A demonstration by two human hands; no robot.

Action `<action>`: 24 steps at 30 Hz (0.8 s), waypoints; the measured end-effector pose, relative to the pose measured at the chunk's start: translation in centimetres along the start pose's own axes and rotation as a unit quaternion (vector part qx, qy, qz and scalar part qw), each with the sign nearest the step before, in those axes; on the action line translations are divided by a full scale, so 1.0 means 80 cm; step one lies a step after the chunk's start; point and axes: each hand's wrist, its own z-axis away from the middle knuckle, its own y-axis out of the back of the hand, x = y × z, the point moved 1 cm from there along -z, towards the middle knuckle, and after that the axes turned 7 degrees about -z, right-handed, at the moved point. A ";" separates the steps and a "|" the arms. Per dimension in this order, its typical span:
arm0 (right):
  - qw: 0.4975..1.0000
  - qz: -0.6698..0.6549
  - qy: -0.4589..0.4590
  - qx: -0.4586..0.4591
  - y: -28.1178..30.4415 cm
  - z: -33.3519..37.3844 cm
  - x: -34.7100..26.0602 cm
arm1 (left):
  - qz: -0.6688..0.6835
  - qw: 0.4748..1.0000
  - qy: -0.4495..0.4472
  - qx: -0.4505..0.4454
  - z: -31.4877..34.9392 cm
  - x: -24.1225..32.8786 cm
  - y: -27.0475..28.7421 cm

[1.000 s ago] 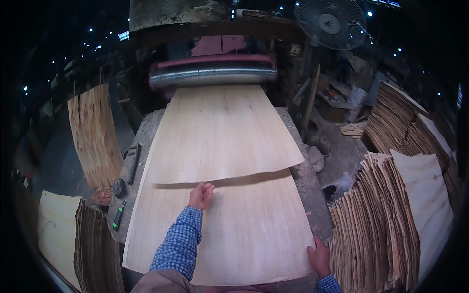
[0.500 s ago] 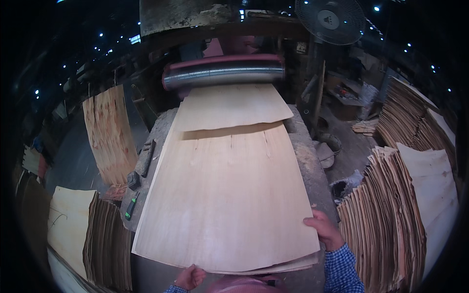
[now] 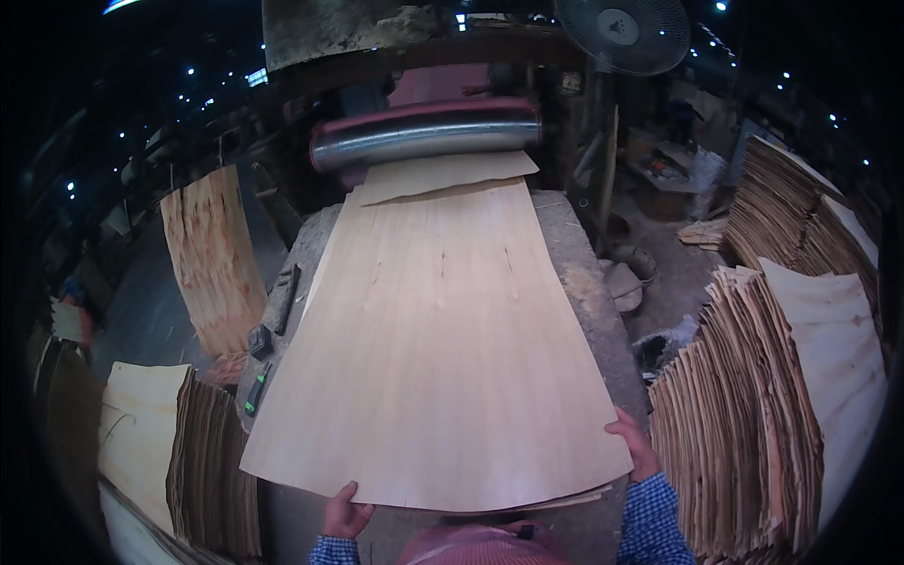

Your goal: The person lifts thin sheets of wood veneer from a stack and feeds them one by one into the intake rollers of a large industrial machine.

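A large pale wood veneer sheet [image 3: 438,377] lies in front of me on the worktable, over at least one more sheet whose edge peeks out. My left hand [image 3: 347,514] grips its near edge left of the middle, thumb on top and fingers underneath. At the near right corner my right hand [image 3: 637,446] holds the side edge, its thumb over the top and its other fingers hidden below. Farther off, a shorter veneer piece [image 3: 452,178] reaches under the shiny metal roller [image 3: 428,137].
On the table's left edge lie a green-and-black utility knife [image 3: 256,391] and a dark block [image 3: 260,341]. Veneer stacks stand on the left [image 3: 215,461] and right [image 3: 730,414]. A single veneer sheet [image 3: 213,264] leans upright at the far left. A fan [image 3: 621,30] hangs above right.
The far veneer piece has slid farther under the roller, uncovering more of the large sheet. My left hand has risen and taken hold of the near edge, which has lifted slightly.
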 end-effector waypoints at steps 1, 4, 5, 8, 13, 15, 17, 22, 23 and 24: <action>1.000 0.002 0.005 -0.005 -0.008 0.009 -0.007 | 0.008 1.000 0.014 -0.019 0.004 -0.013 0.018; 0.999 0.021 0.039 -0.032 -0.052 0.050 -0.074 | 0.020 0.999 0.018 0.030 0.040 -0.042 -0.005; 0.997 0.023 0.057 -0.045 -0.074 0.070 -0.099 | 0.041 0.998 0.018 0.044 0.054 -0.047 -0.011; 0.993 -0.029 0.102 -0.058 -0.105 0.073 -0.121 | 0.077 0.987 -0.012 0.141 0.048 -0.063 0.001; 0.980 -0.143 0.100 -0.093 -0.069 -0.029 -0.095 | 0.122 0.991 -0.056 0.030 -0.011 0.018 -0.066; 0.956 -0.267 0.069 -0.099 -0.082 -0.046 -0.088 | 0.118 0.989 -0.089 0.003 -0.036 0.053 -0.087; 0.940 -0.331 0.057 -0.062 -0.077 -0.059 -0.066 | 0.124 0.986 -0.108 -0.002 -0.066 0.076 -0.108; 0.906 0.408 0.066 0.094 -0.060 -0.044 0.032 | 0.121 0.988 -0.086 -0.045 -0.176 0.101 -0.129; 0.849 0.499 0.149 0.091 -0.058 -0.034 0.049 | 0.122 0.988 -0.086 -0.042 -0.202 0.104 -0.135; 0.777 0.580 0.230 0.087 -0.055 -0.024 0.065 | 0.122 0.988 -0.084 -0.039 -0.228 0.108 -0.144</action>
